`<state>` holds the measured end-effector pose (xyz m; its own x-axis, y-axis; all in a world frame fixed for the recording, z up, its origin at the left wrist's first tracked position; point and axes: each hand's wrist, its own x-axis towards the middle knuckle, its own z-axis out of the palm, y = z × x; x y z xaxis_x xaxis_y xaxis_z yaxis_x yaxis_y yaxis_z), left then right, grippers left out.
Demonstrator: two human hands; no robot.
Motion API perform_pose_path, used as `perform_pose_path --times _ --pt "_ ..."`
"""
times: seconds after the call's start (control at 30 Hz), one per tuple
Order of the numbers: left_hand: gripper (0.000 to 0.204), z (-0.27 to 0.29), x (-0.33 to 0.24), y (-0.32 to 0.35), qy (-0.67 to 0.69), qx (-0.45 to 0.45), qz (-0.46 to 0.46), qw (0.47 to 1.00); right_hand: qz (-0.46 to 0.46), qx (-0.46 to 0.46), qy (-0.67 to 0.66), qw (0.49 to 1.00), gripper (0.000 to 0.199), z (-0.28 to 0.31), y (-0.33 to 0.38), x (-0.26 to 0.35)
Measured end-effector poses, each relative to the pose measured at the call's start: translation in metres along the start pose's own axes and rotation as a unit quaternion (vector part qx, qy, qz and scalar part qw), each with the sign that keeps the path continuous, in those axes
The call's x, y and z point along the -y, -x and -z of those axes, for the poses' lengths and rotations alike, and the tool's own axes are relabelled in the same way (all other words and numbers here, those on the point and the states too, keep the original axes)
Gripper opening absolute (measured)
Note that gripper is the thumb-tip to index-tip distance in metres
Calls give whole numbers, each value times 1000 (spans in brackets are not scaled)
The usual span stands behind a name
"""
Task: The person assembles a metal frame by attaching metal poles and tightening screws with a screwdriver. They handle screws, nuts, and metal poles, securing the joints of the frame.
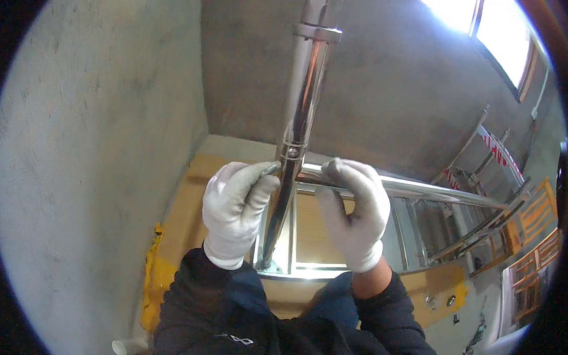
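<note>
In front of me an upright shiny metal tube (304, 97) carries a collar (317, 33) near its top and a small round screw head or hole (292, 152) lower down. A horizontal metal tube (440, 191) meets it just below. My left hand (236, 207), in a white glove with grey fingertips, is closed in a pinch just left of this joint; a small greyish bit shows at its fingertips, too small to name. My right hand (361, 208), gloved alike, curves by the horizontal tube, thumb and fingers apart. Whether it touches the tube is unclear.
Below lies a metal frame (306, 266) over tan board with yellow edges (155, 273). A grey wall (97, 140) rises close on my left. At right stand a metal ladder-like rack (484, 178) with red-white tape and wooden chairs (538, 205). A white pipe (128, 347) lies lower left.
</note>
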<state>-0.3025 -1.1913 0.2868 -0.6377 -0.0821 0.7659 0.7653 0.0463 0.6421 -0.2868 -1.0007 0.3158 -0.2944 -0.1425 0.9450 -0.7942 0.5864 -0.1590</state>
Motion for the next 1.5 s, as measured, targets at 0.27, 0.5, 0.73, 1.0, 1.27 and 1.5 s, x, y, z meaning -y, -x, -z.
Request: perform_pose_path --times 0.27,0.5,0.73,1.0,1.27,1.5 --pt "19 -9 -3 -12 -66 -10 -43 997 -15 139 214 967 38 16 -14 -16" --pt "19 -22 0 -10 -131 -22 -75 988 10 152 222 963 42 22 -4 -26" --pt "19 -30 -2 -10 -177 -29 -73 981 -1 142 223 964 43 24 -2 -27" --pt "20 -32 -10 -3 -116 -17 42 992 -6 138 212 967 44 24 -1 -30" --pt "22 -33 -7 1 -14 -21 123 992 10 127 200 971 48 24 2 -34" --pt "23 -33 -3 0 29 -25 158 987 9 122 201 972 48 24 3 -35"
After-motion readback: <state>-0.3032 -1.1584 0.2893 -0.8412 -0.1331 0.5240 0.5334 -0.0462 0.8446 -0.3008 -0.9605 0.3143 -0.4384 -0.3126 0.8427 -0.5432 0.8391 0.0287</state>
